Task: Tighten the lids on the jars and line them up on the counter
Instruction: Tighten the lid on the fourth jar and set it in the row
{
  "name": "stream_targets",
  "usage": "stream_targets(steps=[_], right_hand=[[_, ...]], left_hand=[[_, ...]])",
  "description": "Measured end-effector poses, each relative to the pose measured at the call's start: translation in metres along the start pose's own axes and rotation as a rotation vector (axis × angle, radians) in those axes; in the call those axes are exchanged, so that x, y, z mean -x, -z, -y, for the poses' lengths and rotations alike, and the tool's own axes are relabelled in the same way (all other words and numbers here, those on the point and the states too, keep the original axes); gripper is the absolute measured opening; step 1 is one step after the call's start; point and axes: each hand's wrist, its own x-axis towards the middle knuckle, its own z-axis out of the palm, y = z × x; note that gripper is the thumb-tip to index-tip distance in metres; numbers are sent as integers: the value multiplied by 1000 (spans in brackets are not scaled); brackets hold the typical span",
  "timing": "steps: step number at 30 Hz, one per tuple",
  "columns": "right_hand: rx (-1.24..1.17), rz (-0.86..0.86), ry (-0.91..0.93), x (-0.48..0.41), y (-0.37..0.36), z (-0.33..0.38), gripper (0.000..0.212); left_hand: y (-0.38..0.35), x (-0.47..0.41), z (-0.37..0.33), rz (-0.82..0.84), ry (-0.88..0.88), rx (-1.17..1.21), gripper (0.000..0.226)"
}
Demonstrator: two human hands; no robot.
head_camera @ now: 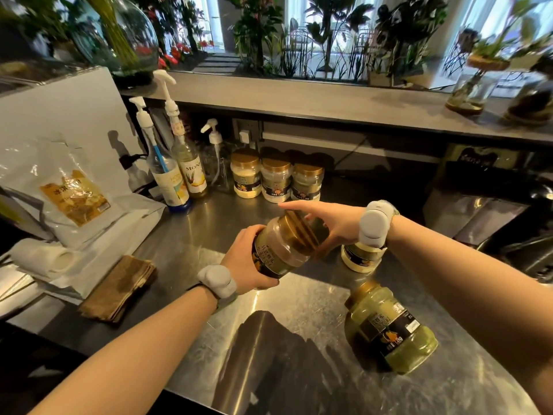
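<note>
Left hand (248, 259) wrapped round tilted brown jar (281, 250), lid (299, 232) pointing up-right. Right hand (329, 220) cupped on that lid, fingers spread.

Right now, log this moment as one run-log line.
left hand: holds brown jar tilted | right hand: on its gold lid | lined up at back: three jars | waiting: green jar, pale jar

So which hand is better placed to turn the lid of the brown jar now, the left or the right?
The right. The right hand already sits at the gold lid of the tilted brown jar, fingers around its rim. The left hand is wrapped around the jar's body, so it should only steady the jar.
</note>
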Motion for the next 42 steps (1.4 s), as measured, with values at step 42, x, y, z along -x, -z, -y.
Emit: stream_targets(steps=[42], right_hand=[[-98,-360,-204,-4,-21,-24,65]], left_hand=[[-30,-19,-32,145,154,178,100]])
